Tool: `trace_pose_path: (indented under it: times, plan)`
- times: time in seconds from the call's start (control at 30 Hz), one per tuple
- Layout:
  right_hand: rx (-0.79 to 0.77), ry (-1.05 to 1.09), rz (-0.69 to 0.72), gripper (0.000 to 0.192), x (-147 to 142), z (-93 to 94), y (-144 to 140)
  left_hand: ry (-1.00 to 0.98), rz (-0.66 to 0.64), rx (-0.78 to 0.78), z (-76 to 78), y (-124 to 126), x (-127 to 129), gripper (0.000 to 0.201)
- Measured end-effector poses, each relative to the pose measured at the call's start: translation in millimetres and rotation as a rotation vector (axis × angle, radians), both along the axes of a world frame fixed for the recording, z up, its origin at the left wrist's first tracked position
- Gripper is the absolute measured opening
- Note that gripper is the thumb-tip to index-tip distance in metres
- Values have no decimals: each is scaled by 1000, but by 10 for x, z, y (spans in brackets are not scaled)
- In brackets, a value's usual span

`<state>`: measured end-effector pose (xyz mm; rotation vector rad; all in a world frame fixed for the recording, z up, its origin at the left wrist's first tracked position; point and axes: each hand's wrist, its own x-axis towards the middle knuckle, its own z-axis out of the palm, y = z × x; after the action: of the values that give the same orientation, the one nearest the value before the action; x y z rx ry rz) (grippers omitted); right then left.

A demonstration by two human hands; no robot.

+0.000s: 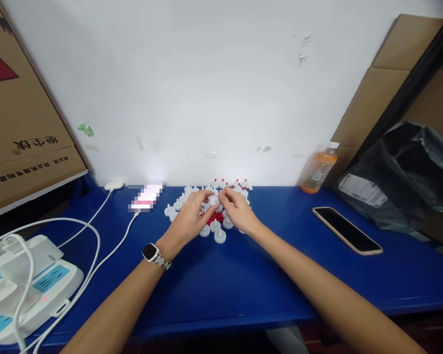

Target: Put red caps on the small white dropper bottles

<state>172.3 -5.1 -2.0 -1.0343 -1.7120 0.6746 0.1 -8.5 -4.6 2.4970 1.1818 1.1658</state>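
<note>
Left hand (pixel 192 211) pinching a small white plastic cap (pixel 213 200), right hand (pixel 239 209) with fingertips together at that cap's edge, their grip unclear, loose white nozzle-topped plastic caps (pixel 220 236) around both hands, red plastic pieces (pixel 216 217) heaped just beneath, tan-edged phone (pixel 347 230) farther right

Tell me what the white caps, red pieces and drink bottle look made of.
White caps: likely plastic, satin finish, judging by their milky, even surfaces.
Red pieces: probably plastic; too small to judge finish.
Drink bottle: clear, smooth, likely plastic; orange shows through its wall.
</note>
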Motion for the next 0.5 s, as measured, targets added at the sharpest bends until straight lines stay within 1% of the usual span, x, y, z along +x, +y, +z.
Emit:
trace_pose_path:
  times: [0.03, 0.1, 0.2, 0.27, 0.33, 0.4, 0.43, 0.5]
  plan:
    - [37, -43, -12, 29, 1, 2, -8, 16, -22, 31, 21, -9, 4, 28]
    - [59, -73, -33, 34, -10, 7, 4, 64, -52, 103, 80, -31, 2, 27]
    - [0, -24, -66, 40, -11, 8, 92, 179, -60, 201, 188, -59, -48, 27]
    - [-89, 41, -128, 42, 42, 11, 163, 213, -14, 256, 249, -61, -122, 28]
    - [-178, 93, -218, 43, 133, 22, 201, 157, 83, 288, 280, -40, -212, 28]
    - [-161, 34, -256, 44, 211, 38, 179, 65, 158, 249, 271, 4, -288, 31]
    - [-123, -61, -238, 42, 231, 45, 147, 36, 159, 195, 253, 30, -312, 33]
    - [-54, -277, -184, 33, 224, 55, 66, 39, 97, 73, 201, 76, -328, 35]
